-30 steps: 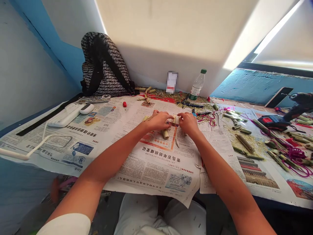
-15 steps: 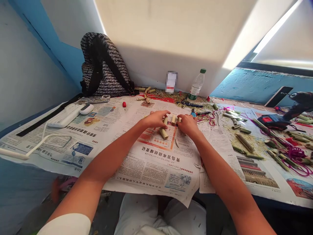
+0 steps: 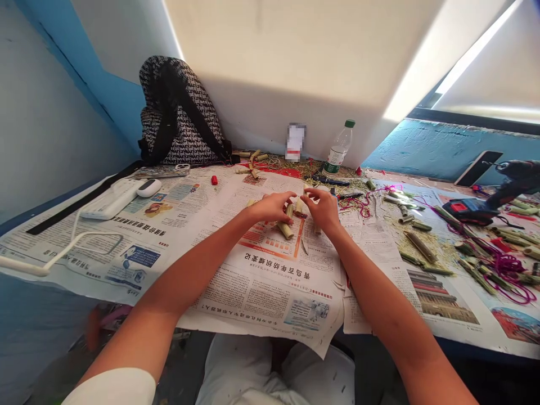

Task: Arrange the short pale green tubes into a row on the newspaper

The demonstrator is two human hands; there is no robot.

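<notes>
Over the newspaper (image 3: 270,281), my left hand (image 3: 276,207) curls its thumb and fingers around a short upright bamboo piece (image 3: 289,211). Another cut bamboo tube (image 3: 285,230) lies on its side just below those fingers. My right hand (image 3: 323,209) has its thumb and fingertips drawn together near the upper end of a further bamboo piece (image 3: 300,206); what they pinch is too small to make out. The two hands are close together, fingertips facing. Part of another bamboo piece shows under the right palm.
A backpack (image 3: 181,112), white power strip (image 3: 112,199) and red cap (image 3: 214,180) are on the left. Behind are a bottle (image 3: 340,149) and bamboo shavings. To the right lie cut bamboo, purple cord (image 3: 508,264), a cordless drill (image 3: 485,205) and a phone (image 3: 478,169).
My right hand has lifted slightly and moved left, its fingertips coming together by the bamboo. My left hand and the pieces by it have shifted slightly right.
</notes>
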